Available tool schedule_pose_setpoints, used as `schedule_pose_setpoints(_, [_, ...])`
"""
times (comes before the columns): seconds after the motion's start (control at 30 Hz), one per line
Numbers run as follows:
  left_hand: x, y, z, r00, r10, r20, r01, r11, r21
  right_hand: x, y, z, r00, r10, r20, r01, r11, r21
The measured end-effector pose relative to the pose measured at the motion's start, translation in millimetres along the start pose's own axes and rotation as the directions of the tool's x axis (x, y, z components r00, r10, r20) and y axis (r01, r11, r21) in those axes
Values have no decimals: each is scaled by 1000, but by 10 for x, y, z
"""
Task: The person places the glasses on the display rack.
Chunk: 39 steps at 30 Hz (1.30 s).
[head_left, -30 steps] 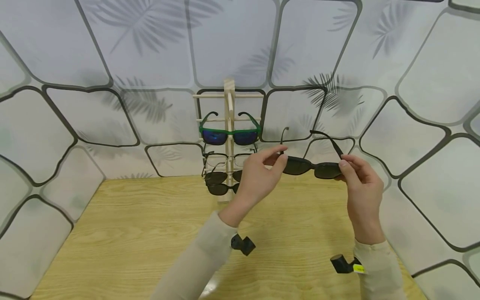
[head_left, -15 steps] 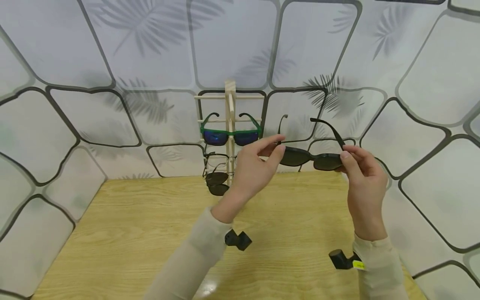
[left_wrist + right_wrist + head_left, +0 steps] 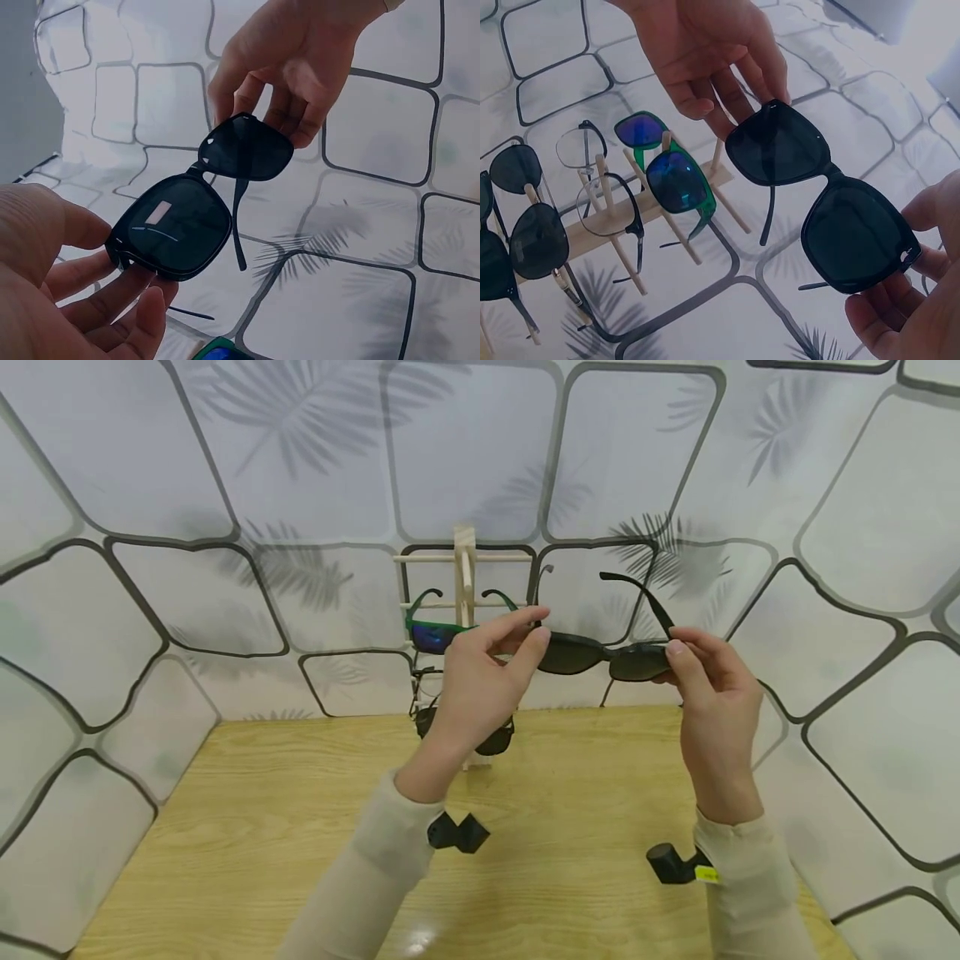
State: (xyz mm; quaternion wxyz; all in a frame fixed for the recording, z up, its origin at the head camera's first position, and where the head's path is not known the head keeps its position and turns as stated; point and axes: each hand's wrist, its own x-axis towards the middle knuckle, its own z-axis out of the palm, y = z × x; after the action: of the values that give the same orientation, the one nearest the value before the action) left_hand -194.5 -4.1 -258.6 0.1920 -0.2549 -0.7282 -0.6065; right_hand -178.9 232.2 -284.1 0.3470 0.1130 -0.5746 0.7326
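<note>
Black sunglasses (image 3: 570,654) are held up in the air between both hands, temples unfolded and pointing away toward the back wall. My left hand (image 3: 483,681) pinches the left end of the frame near the hinge. My right hand (image 3: 712,710) pinches the other end between thumb and fingers. In the left wrist view the dark lenses (image 3: 176,225) face the camera. Left of the sunglasses stands a wooden display rack (image 3: 464,568), partly covered by my left hand. Green-framed sunglasses with blue lenses (image 3: 681,180) hang on it, above clear-lens glasses (image 3: 607,206).
Lower on the rack are dark sunglasses (image 3: 540,240) and another black pair (image 3: 493,262). The rack's top peg (image 3: 423,558) is bare. A wood-grain table (image 3: 562,827) lies below, with patterned walls (image 3: 315,602) on the back and sides.
Both hands have lifted the black sunglasses and moved them a little left, toward the rack. The left hand now covers part of the green sunglasses. The grip looks the same.
</note>
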Motion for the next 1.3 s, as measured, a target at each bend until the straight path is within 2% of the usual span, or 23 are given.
schedule_pose_setpoints(0.2, [3,79,-102,1000,3,-22,-3,1000,7,34,-32,103,999,-6,37,5,1000,3])
schedule_pose_setpoints(0.4, [30,174,-200,997,37,-63,-34,998,45,86,-87,222,998,-21,65,19,1000,22])
schedule_pose_setpoints(0.53, [60,207,-278,995,58,-83,-55,998,36,121,-116,312,995,-41,88,38,999,31])
schedule_pose_setpoints(0.73, [83,221,-413,992,77,-99,-74,997,37,163,-111,443,991,-59,122,56,998,33])
schedule_pose_setpoints(1.07, [123,218,-592,986,39,-161,-30,998,56,191,-90,623,982,-51,182,56,998,-23])
schedule_pose_setpoints(1.3, [121,222,-698,977,96,-192,-84,994,71,208,-92,734,976,-52,210,69,995,-75])
